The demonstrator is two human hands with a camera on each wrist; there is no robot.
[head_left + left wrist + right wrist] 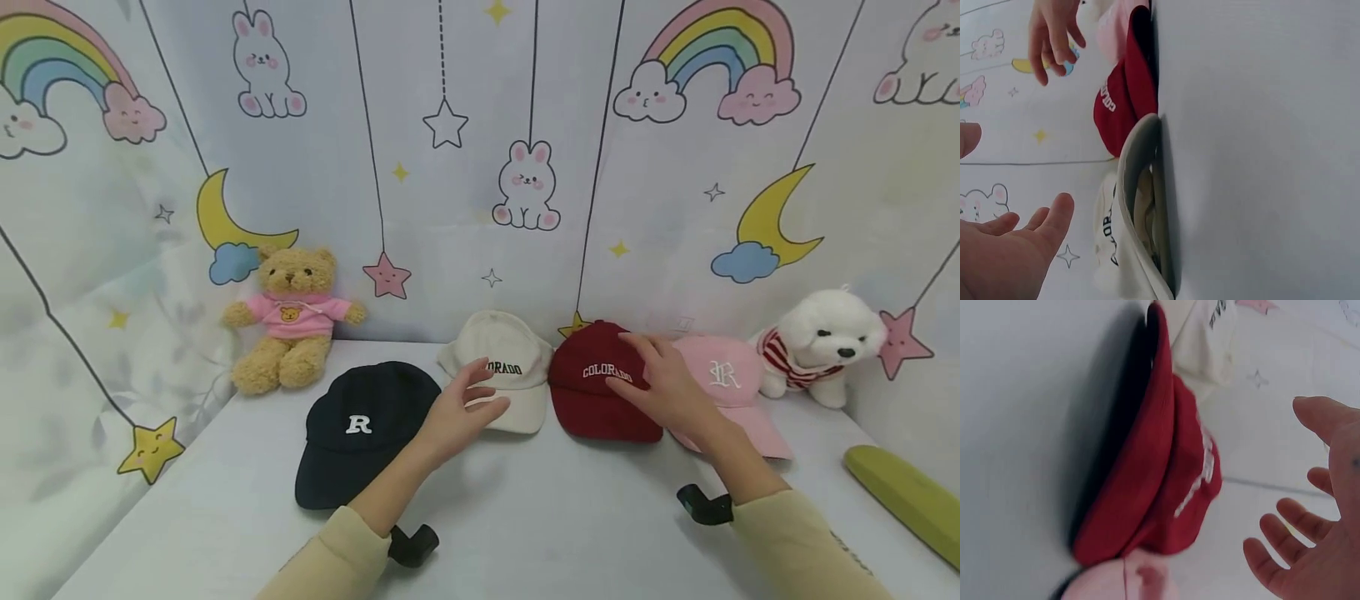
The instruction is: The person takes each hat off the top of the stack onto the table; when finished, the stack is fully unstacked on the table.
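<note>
Four-panel detail aside, a row of baseball caps lies on the white surface. My left hand [459, 417] hovers in front of the cream cap [517, 408], fingers loosely spread and holding nothing, partly covering its lettering. Over the right side of the dark red "COLORADO" cap [600, 421] hangs my right hand [675, 387], fingers parted and empty. In the right wrist view a gap shows between that hand [1322, 550] and the red cap [1141, 481]. A black cap [337, 467] with a white R sits left; a pink cap [738, 425] lies right, partly behind my right hand.
A teddy bear [292, 321] in a pink top sits at the back left. At the back right is a white plush dog [821, 333]. A green object [900, 500] lies along the right edge. Behind everything hangs a patterned cloth [450, 200].
</note>
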